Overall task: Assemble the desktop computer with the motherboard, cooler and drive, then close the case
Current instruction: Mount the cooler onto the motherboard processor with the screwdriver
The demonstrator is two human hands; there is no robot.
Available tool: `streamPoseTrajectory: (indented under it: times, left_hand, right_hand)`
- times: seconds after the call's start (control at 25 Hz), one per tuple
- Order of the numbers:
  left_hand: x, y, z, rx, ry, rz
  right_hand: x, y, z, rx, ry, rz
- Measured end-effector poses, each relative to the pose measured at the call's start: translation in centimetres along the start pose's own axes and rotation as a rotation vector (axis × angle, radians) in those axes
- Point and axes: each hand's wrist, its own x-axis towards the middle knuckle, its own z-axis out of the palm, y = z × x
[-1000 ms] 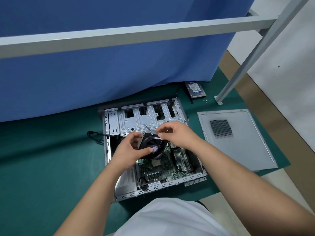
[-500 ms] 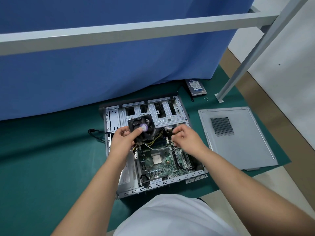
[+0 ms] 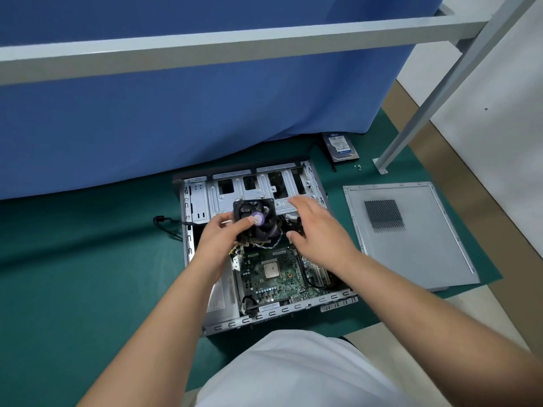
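Above motherboard (image 3: 273, 277): left hand (image 3: 219, 239) grips cooler (image 3: 257, 220); right hand (image 3: 317, 230) fingers spread, empty.

No legible text, label on drive (image 3: 340, 144) too small to read

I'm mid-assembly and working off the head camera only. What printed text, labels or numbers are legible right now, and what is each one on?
None can be read as it stands.
White and blue label on the black hard drive by the blue curtain: print too small.
Purple round sticker on the black cooler fan gripped by the left hand: blurred.
White sticker strip at the green motherboard near edge: too small.
White label on the grey metal box in the case: unreadable.
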Motion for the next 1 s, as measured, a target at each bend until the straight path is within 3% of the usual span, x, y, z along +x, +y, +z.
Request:
streamPoseTrajectory:
  times: [0.16, 0.32, 0.44, 0.56, 0.88, 1.0]
  left_hand:
    - [-0.2, 0.0, 0.9, 0.232, -0.127, 0.054]
    - [-0.3, -0.2, 1.6, 0.302, -0.171, 0.053]
    - [-0.5, -0.4, 1.7, 0.295, -0.239, 0.047]
    - [-0.6, -0.6, 2.0, 0.277, -0.241, 0.068]
    - [-1.2, -0.8, 3.0, 0.141, -0.195, -0.004]
    - [-2.1, -1.5, 2.5, 0.269, -0.152, 0.003]
  right_hand:
    - [2.7, 0.2, -1.5, -0.361, -0.120, -0.476]
    - [3.3, 0.8, -1.5, -0.501, -0.186, -0.640]
    - [3.2, 1.1, -1.2, -0.359, -0.167, -0.657]
    - [3.2, 1.1, -1.4, -0.254, -0.148, -0.558]
    - [2.2, 0.2, 0.2, -0.361, -0.171, -0.503]
    - [1.9, 0.9, 0.2, -0.324, -0.177, -0.409]
